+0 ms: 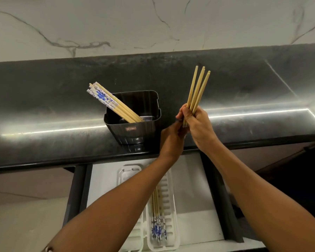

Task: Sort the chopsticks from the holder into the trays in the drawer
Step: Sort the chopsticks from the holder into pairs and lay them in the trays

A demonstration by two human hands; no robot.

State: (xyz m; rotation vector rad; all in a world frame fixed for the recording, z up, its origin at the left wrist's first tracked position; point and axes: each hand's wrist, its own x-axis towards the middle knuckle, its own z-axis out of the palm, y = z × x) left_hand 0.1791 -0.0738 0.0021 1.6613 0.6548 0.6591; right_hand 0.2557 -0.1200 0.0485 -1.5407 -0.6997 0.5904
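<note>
While fanned upright, three plain wooden chopsticks [196, 91] in both hands' grip: right hand [198, 122], left hand [171, 139].

dim, warm indoor light. a bright strip of glare [258, 112] runs across the glossy dark surface [44, 99], flaring at the right. wide-angle bending curves the surface edge. the drawer [105, 182] below looks soft, slightly blurred.

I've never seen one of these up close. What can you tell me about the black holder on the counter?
The black holder is a squarish, glossy, plastic-looking tub with rounded corners, ribbed inner walls and a small label on its front. It stands upright near the dark counter's front edge. Several blue-patterned chopsticks lean inside, tops tilted left. Neither hand touches it.
</note>
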